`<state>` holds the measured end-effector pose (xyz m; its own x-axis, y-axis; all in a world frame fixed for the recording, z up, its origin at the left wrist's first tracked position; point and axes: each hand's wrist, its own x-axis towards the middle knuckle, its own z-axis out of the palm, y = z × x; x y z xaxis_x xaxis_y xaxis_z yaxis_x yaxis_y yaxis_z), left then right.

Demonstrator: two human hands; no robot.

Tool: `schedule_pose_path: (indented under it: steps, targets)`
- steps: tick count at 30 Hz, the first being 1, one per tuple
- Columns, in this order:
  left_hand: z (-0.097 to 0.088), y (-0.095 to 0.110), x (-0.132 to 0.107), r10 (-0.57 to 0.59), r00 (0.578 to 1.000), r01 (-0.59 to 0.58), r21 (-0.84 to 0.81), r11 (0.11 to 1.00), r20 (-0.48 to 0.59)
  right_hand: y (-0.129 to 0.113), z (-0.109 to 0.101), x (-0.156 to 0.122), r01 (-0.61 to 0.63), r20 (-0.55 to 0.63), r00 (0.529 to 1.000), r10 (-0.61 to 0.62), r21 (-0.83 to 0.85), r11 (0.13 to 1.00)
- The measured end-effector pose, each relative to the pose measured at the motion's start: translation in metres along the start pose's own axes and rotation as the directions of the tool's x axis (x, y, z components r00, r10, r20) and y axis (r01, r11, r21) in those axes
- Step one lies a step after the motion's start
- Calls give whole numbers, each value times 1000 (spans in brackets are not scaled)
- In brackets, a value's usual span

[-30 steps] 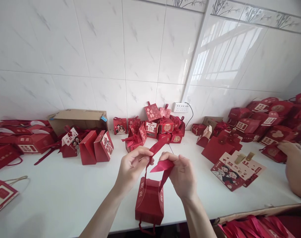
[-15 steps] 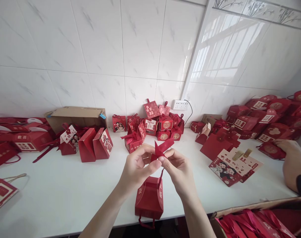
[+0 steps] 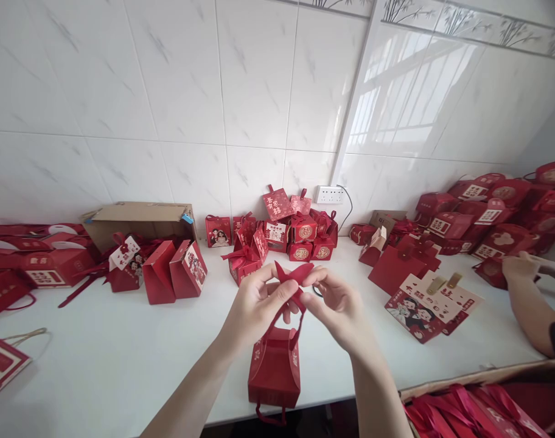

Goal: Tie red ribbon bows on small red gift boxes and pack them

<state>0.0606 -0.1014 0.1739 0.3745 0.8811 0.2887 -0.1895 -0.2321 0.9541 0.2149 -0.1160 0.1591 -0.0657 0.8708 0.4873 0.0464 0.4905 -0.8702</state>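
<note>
A small red gift box (image 3: 274,377) stands near the table's front edge, its top flaps curving up and a cord handle hanging at the front. From its top a dark red ribbon (image 3: 296,272) rises between my hands, crossed over itself with its ends sticking up. My left hand (image 3: 266,301) pinches the ribbon where it crosses, thumb against fingers. Close beside it on the right, my right hand (image 3: 335,307) has thumb and index finger apart, with a gap visible between them. Its fingertips are right by the ribbon; contact is hard to make out.
Finished-looking red boxes (image 3: 305,231) are stacked by the wall near a power strip (image 3: 330,194). To the left is a cardboard box (image 3: 138,213); to the right, printed cards (image 3: 418,313) and piled boxes (image 3: 482,207). Another person's hand (image 3: 521,267) works at far right. Ribboned pieces fill a carton (image 3: 482,413).
My right thumb and finger have parted from the ribbon and shifted slightly right. My left hand keeps its pinch. The ribbon's crossing has changed shape. The other person's hand has moved slightly.
</note>
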Motion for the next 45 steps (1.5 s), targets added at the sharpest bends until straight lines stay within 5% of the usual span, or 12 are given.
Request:
schedule_pose_path:
  steps: [6, 12, 16, 19, 21, 24, 27, 30, 33, 39, 45]
  targets:
    - [-3, 6, 3, -34, 999, 33, 126, 991, 9, -6, 5, 6, -42, -44, 998, 45, 77, 996]
    - [-4, 7, 9, 35, 999, -34, 69, 997, -5, -6, 17, 4, 162, -236, 956, -172, -63, 985]
    - [-5, 6, 10, -9, 1000, 9, -59, 998, 4, 7, 16, -6, 509, -162, 801, -576, -320, 799]
    - [-4, 7, 8, 19, 1000, -19, -42, 999, -8, 14, 16, -14, 641, -33, 698, -715, -415, 645]
    - [-4, 8, 8, 60, 998, -59, 43, 997, -18, 16, 17, -17, 642, 25, 711, -702, -429, 635]
    - [-4, 9, 8, 106, 994, -106, 145, 984, 9, 17, 18, -18, 558, 21, 805, -593, -365, 745]
    - [-5, 10, 9, 117, 992, -125, 184, 975, 56, 18, 20, -16, 337, -85, 928, -362, -223, 915]
    - [-6, 11, 9, 103, 991, -118, 192, 974, 88, 17, 22, -12, 94, -93, 991, -95, -12, 995]
    - [-7, 13, 8, 120, 989, -138, 258, 956, 86, 14, 24, -11, 2, -79, 997, -6, -48, 999]
    - [-6, 10, 7, 142, 990, -135, 361, 923, 9, 17, 32, -13, 190, -186, 931, -314, -487, 852]
    - [-8, 2, 5, 168, 983, -135, 331, 934, -73, 13, 36, -14, 154, -255, 939, -233, -295, 943]
